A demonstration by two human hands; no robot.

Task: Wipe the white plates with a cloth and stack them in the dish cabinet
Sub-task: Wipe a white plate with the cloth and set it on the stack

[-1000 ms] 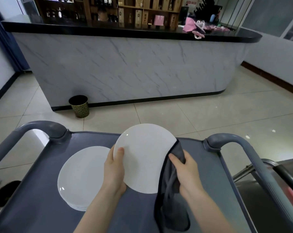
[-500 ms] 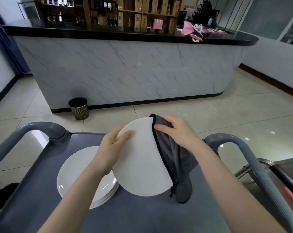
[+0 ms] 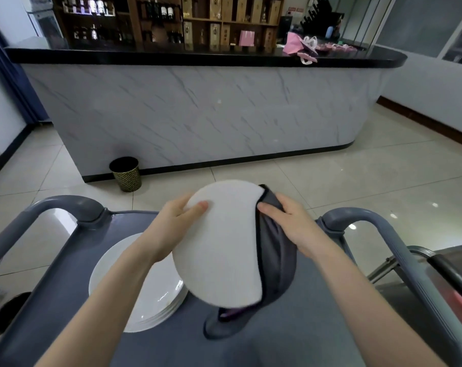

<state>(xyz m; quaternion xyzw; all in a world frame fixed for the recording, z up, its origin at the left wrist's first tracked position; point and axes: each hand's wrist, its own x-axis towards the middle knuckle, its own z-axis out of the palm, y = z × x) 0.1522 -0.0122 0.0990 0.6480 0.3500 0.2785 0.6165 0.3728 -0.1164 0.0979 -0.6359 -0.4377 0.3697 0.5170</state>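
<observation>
Stack of plates (image 3: pixel 145 295) sits on the cart tray (image 3: pixel 304 340) at 8 o'clock of the plate you hold (image 3: pixel 224 250), which is up off the tray. Your left hand (image 3: pixel 171 226) grips its rim at 10 o'clock, thumb on the face. Your right hand (image 3: pixel 291 223) pinches the grey cloth (image 3: pixel 277 260) over the rim at 1 o'clock. Keep the left grip firm and run the cloth round the rim. Cabinet not in view. Versus a second ago: plate higher, cloth hand up from 3 o'clock.
</observation>
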